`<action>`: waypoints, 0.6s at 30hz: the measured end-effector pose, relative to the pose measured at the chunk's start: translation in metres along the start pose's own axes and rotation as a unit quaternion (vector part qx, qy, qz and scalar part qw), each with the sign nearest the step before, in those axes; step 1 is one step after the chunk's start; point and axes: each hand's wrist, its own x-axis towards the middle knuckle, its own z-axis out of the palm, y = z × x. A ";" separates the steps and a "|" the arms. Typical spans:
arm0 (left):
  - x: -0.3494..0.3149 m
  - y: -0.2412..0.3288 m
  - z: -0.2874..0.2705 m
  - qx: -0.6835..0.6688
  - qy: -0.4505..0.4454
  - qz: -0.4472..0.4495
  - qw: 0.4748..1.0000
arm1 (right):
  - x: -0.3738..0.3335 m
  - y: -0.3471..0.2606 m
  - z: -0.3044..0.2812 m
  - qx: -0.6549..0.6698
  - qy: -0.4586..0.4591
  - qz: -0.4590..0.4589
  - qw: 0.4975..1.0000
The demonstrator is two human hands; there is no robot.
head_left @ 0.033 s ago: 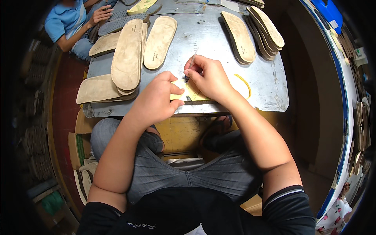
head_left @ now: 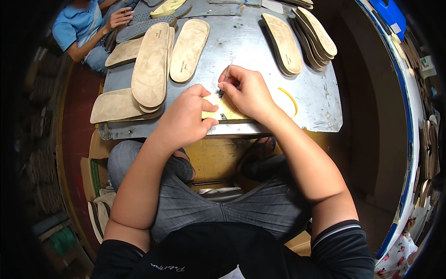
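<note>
At the table's near edge lies a flat yellow-topped piece (head_left: 233,113) with a dark edge. It looks like a footbed, but both hands cover much of it. My left hand (head_left: 185,114) is closed on its left side, with the thumb at the near edge and fingers on top. In my right hand (head_left: 248,90), a thin pale pen-like tool (head_left: 228,73) is pinched between thumb and fingers. A small dark bit shows beneath those fingertips, too hidden to name. Another small dark mark or slot sits on the yellow face near my left thumb.
A curved yellow strip (head_left: 292,100) lies right of my right hand. Beige footbeds (head_left: 151,65) are stacked at the left, with another stack (head_left: 316,35) at the far right of the metal table (head_left: 320,104). A person in blue (head_left: 83,28) sits at the far left.
</note>
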 end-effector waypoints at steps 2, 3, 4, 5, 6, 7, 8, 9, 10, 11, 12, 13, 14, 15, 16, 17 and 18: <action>0.002 0.000 -0.001 0.003 0.001 0.001 1.000 | 0.001 -0.001 -0.001 -0.012 -0.003 -0.003 1.000; 0.003 -0.001 -0.002 0.004 0.003 0.003 1.000 | 0.003 -0.003 -0.001 -0.018 -0.005 -0.006 1.000; 0.004 -0.001 -0.003 0.005 0.006 0.005 1.000 | 0.004 -0.004 -0.003 -0.021 -0.006 -0.010 1.000; 0.004 -0.001 -0.003 0.005 0.006 0.007 1.000 | 0.003 -0.005 -0.004 -0.024 -0.008 -0.013 1.000; 0.003 -0.001 -0.003 0.005 0.007 0.009 1.000 | 0.003 -0.005 -0.005 -0.026 -0.010 -0.016 0.999; 0.003 -0.002 -0.003 0.005 0.007 0.010 1.000 | 0.003 -0.005 -0.004 -0.018 -0.005 -0.022 1.000; 0.003 -0.001 -0.003 0.005 0.005 0.009 1.000 | 0.003 -0.004 -0.003 -0.010 0.001 -0.028 1.000; 0.004 0.000 -0.003 0.005 0.003 0.008 1.000 | 0.003 -0.003 -0.002 -0.002 0.007 -0.033 0.999; 0.005 0.001 -0.004 0.005 0.001 0.007 1.000 | 0.002 -0.002 -0.002 -0.006 0.006 -0.030 1.000; 0.005 0.001 -0.004 0.006 0.000 0.007 1.000 | 0.002 -0.003 -0.002 -0.009 0.004 -0.027 1.000; 0.005 0.001 -0.004 0.007 -0.001 0.006 1.000 | 0.001 -0.004 -0.002 -0.013 0.002 -0.024 1.000; 0.005 0.001 -0.004 0.007 -0.001 0.006 1.000 | 0.001 -0.004 -0.003 -0.007 -0.002 -0.027 1.000; 0.005 0.000 -0.004 0.006 0.000 0.008 1.000 | 0.001 -0.005 -0.004 -0.002 -0.007 -0.030 1.000; 0.005 0.000 -0.003 0.005 0.001 0.010 1.000 | 0.001 -0.005 -0.005 0.003 -0.012 -0.033 0.999; 0.005 -0.001 -0.003 0.004 0.002 0.012 1.000 | 0.000 -0.005 -0.006 0.005 -0.008 -0.027 1.000; 0.005 -0.001 -0.003 0.005 0.003 0.014 1.000 | -0.001 -0.007 -0.008 0.007 -0.005 -0.022 1.000; 0.005 -0.002 -0.003 0.006 0.004 0.017 1.000 | -0.003 -0.009 -0.010 0.009 -0.002 -0.017 1.000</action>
